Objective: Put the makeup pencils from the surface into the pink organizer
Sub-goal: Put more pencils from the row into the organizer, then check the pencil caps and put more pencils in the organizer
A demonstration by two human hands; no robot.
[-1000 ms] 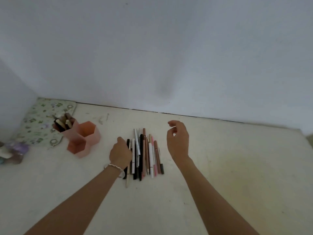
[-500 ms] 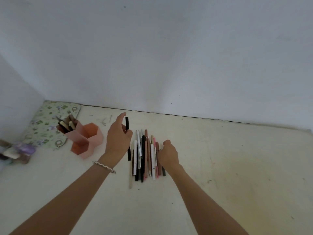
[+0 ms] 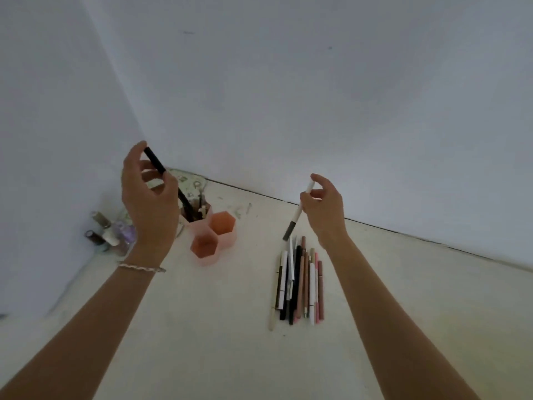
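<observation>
My left hand (image 3: 148,203) holds a black pencil (image 3: 157,163) tilted, its lower end in or just over the back cell of the pink organizer (image 3: 215,241), where a few pencils stand. The two front hexagonal cells look empty. My right hand (image 3: 324,210) is raised above the pile and pinches a white pencil with a grey tip (image 3: 297,216), which hangs tilted down to the left. Several makeup pencils (image 3: 300,282) in black, white, brown and pink lie side by side on the cream surface below that hand.
Small nail polish bottles (image 3: 111,232) stand left of the organizer, against the left wall. A floral pouch (image 3: 191,180) lies in the corner behind the organizer. Grey walls close the surface at the back and left.
My left hand carried the black pencil left and up to the organizer. My right hand picked a white pencil out of the pile and lifted it.
</observation>
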